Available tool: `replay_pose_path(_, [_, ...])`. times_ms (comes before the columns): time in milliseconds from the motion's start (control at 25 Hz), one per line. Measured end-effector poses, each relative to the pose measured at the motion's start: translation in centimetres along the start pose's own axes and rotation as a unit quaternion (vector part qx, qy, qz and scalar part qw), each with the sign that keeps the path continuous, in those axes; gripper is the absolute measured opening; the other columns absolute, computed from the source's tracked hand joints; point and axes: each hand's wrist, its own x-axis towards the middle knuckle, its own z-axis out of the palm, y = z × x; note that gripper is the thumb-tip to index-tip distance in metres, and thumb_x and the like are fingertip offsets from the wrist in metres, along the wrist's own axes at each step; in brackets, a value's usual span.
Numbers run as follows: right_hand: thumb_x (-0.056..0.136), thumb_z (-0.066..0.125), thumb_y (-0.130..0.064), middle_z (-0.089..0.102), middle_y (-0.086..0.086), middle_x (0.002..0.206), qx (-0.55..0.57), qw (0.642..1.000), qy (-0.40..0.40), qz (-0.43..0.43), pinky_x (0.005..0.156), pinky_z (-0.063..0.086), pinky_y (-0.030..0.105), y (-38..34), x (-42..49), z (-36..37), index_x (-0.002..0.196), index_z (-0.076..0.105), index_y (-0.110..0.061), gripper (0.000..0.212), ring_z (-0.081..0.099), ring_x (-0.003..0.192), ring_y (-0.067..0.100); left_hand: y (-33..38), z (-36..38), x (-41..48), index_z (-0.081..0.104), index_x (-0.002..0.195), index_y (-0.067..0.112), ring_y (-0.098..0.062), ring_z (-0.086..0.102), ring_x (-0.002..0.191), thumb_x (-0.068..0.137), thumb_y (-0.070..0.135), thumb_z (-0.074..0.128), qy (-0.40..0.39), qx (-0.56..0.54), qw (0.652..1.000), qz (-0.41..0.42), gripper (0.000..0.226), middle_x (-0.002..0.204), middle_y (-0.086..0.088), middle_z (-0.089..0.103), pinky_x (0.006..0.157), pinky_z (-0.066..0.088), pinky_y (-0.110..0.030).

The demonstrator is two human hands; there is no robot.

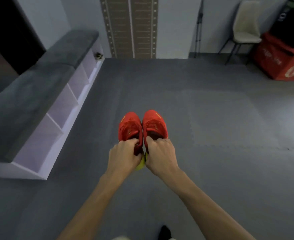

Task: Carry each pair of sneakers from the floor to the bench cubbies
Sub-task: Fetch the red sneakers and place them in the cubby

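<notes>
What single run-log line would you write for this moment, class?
left hand: grips left red sneaker | right hand: grips right red sneaker | bench cubbies: to the left, pair not yet placed

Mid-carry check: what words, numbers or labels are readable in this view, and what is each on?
"03": large pale digits on the red box, at the frame's right edge; more may be cut off.
Smaller pale writing on the same box: too blurred to read.
White marks on the black box above it: too blurred.
Marks on the wall strip: too small to read.
Yellow marks on the red sneakers: not readable.
</notes>
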Motion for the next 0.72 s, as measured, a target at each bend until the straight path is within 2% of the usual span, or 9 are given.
replay_pose_path(120, [0.046,0.071,-0.007,0.056,0.005,0.048,-0.005,0.999,0.007,-0.048,0.054,0.029,0.03,2.8,12.0,2.2,0.067,0.054,-0.013,0.028,0.055,0.046,0.03,-1.0,-1.0,10.9,0.067,0.111,0.031,-0.03,0.066,0.096,0.076,0.033,0.066,0.025,-0.015,0.998,-0.052,0.035,0.099,0.0,0.073,0.073,0.05,-0.036])
replay_pose_path(280, [0.05,0.07,-0.006,0.056,0.008,0.048,0.005,0.996,-0.008,-0.089,0.052,0.03,0.029,5.4,27.2,6.7,0.067,0.053,-0.01,0.024,0.054,0.045,0.033,-4.2,-1.1,26.0,0.068,0.114,0.031,-0.03,0.066,0.097,0.076,0.031,0.067,0.048,-0.015,0.996,-0.08,0.038,0.102,-0.001,0.073,0.072,0.046,-0.034])
replay_pose_path(520, [0.047,0.07,-0.007,0.054,0.007,0.046,-0.026,0.997,0.004,-0.07,0.05,0.026,0.028,10.3,50.6,14.0,0.065,0.052,-0.011,0.025,0.053,0.042,0.032,-8.8,-1.4,51.2,0.068,0.111,0.029,-0.031,0.065,0.098,0.076,0.03,0.066,0.043,-0.033,0.997,-0.057,0.035,0.101,-0.002,0.072,0.073,0.048,-0.035])
replay_pose_path(720, [0.052,0.066,-0.009,0.057,0.004,0.052,-0.017,0.998,0.011,-0.053,0.054,0.025,0.029,14.7,68.4,20.2,0.068,0.051,-0.013,0.022,0.055,0.048,0.031,-12.0,-1.7,70.3,0.067,0.108,0.027,-0.033,0.065,0.095,0.076,0.028,0.065,0.035,-0.026,0.998,-0.048,0.032,0.097,-0.002,0.072,0.069,0.044,-0.034])
